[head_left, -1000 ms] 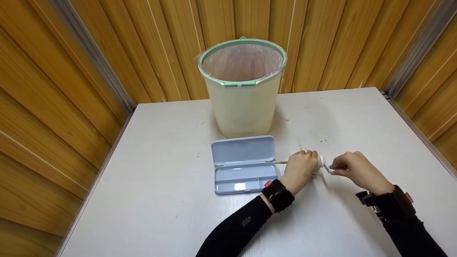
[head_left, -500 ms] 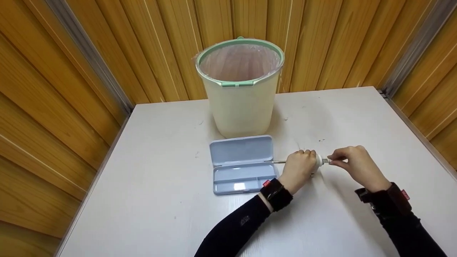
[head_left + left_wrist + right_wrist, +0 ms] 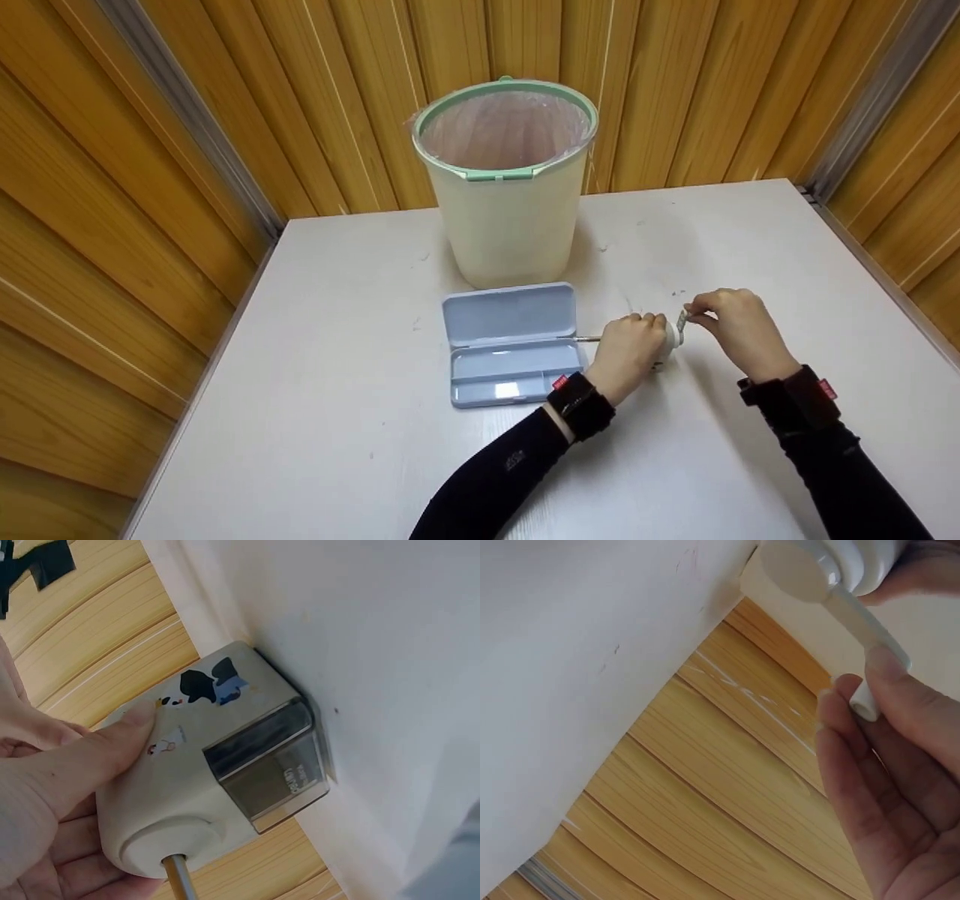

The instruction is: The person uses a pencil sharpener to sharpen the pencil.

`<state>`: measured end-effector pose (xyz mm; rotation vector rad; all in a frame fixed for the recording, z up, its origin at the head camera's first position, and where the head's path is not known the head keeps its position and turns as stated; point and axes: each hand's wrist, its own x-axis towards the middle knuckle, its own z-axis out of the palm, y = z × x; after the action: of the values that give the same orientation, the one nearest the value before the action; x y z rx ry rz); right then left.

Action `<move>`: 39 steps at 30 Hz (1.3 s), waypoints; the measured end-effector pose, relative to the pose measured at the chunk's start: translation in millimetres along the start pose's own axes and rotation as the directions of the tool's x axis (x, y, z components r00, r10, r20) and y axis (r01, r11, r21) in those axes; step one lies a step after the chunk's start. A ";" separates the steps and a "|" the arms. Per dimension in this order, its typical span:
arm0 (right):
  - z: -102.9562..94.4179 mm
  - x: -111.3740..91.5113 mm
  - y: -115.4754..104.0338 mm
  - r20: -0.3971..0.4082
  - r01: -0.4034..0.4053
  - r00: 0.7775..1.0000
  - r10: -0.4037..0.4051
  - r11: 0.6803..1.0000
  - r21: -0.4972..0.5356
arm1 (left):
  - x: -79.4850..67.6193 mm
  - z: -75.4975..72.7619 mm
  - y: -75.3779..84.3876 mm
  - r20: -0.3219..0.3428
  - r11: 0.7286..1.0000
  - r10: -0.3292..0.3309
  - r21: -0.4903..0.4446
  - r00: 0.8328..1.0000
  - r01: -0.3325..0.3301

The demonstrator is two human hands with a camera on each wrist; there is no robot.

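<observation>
My left hand (image 3: 628, 351) grips a white crank pencil sharpener (image 3: 176, 780), its thumb across the stickered side. A pencil (image 3: 178, 877) pokes out of the round hole at the sharpener's front; its other end is hidden inside. Dark contents show through the clear shavings drawer (image 3: 274, 776). On the opposite side, my right hand (image 3: 739, 330) pinches the knob (image 3: 865, 701) of the white crank handle (image 3: 859, 622) between thumb and fingers. From the head, most of the sharpener is covered by the left hand.
A pale blue pencil case (image 3: 510, 319) lies with its lid open, left of the left hand. Behind it stands a cream bin (image 3: 510, 232) with a green rim and a clear liner. Wood-patterned walls (image 3: 675, 90) border the white table (image 3: 337, 315).
The crank has swung from pointing down and right to pointing up, with my right hand rising along with it. My left hand keeps its hold on the sharpener.
</observation>
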<state>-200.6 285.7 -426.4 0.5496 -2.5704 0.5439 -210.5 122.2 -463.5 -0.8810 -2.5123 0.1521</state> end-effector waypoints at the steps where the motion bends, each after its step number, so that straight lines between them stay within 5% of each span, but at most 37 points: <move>1: 0.4 2.2 1.1 0.010 -0.006 1.000 0.006 1.000 -0.007 | 0.2 0.2 0.7 -0.003 1.000 0.004 -0.001 1.000 -0.004; 26: 20.8 15.5 22.4 0.019 -0.022 1.000 0.021 0.999 0.037 | 0.7 0.0 -1.3 0.011 1.000 -0.006 0.001 1.000 0.006; 39: 30.8 18.7 35.7 0.116 -0.079 0.991 0.062 0.985 0.151 | -0.7 0.4 -1.1 -0.018 1.000 -0.003 -0.009 1.000 0.003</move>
<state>-242.9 296.3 -452.2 0.5567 -2.6760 0.7632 -210.8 120.9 -463.9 -0.8786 -2.4994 0.1318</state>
